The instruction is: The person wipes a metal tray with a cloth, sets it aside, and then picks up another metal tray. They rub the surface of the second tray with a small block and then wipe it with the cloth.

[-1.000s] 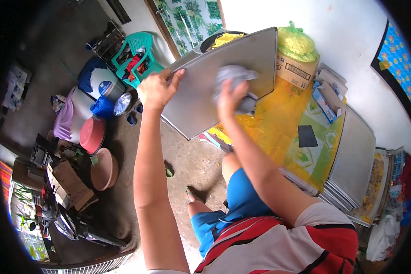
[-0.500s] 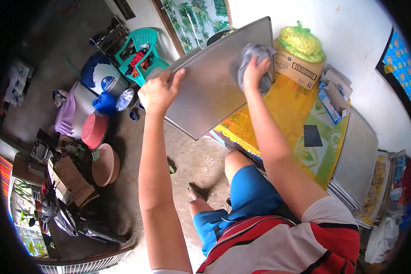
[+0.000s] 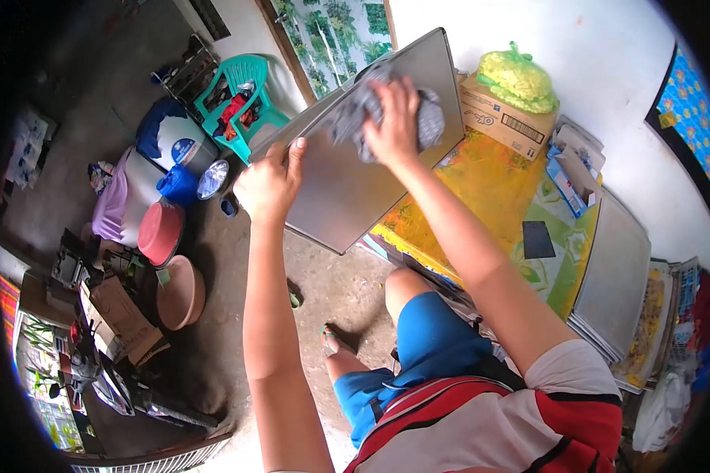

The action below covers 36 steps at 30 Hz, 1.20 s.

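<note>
A flat grey metal tray [image 3: 331, 209] is held up tilted in front of me. My left hand [image 3: 270, 181] grips its left edge, with the thumb over the near face and the other fingers curled behind. Against the upper part of the face, my right hand [image 3: 393, 126] presses a grey cloth [image 3: 429, 118]. The fingers of that hand are spread over the bunched cloth. Part of the cloth looks smeared by motion.
At right, a table with a yellow cover [image 3: 481, 181] bears a cardboard box [image 3: 501, 118], a yellow-green bag [image 3: 517, 79] and a dark flat piece [image 3: 538, 239]. Similar trays [image 3: 615, 276] lean beside it. Leftward stand a green chair [image 3: 241, 94], basins [image 3: 181, 292] and a motorbike [image 3: 102, 370].
My right hand has slid the cloth leftward across the tray, from near its right edge to the upper middle. The tray has shifted slightly left, with my left hand still on its edge.
</note>
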Each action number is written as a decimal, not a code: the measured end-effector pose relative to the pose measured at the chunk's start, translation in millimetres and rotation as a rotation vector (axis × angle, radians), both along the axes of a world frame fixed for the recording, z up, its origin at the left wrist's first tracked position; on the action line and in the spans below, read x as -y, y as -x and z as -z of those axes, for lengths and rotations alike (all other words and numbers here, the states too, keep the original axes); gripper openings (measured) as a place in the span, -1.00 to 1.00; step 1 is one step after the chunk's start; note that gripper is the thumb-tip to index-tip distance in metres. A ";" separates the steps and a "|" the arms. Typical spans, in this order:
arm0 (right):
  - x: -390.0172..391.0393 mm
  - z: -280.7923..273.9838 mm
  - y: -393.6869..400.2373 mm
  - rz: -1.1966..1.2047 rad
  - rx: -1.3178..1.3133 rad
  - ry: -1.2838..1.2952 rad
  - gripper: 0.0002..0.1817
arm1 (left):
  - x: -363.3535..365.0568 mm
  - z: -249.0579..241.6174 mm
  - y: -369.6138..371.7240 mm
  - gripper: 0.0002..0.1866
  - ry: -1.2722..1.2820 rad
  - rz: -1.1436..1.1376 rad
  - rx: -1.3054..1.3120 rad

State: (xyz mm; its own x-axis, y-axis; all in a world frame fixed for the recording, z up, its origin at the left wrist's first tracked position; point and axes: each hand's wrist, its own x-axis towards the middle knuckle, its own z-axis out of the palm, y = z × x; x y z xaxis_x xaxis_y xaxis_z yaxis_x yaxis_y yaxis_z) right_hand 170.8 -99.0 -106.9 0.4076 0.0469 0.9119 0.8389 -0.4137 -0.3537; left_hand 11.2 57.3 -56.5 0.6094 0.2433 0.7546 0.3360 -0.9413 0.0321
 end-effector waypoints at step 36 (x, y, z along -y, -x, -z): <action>-80.8 223.9 168.9 -0.023 -1.056 -0.043 -0.41 | 1.8 5.5 0.6 -0.43 0.111 -0.228 -0.034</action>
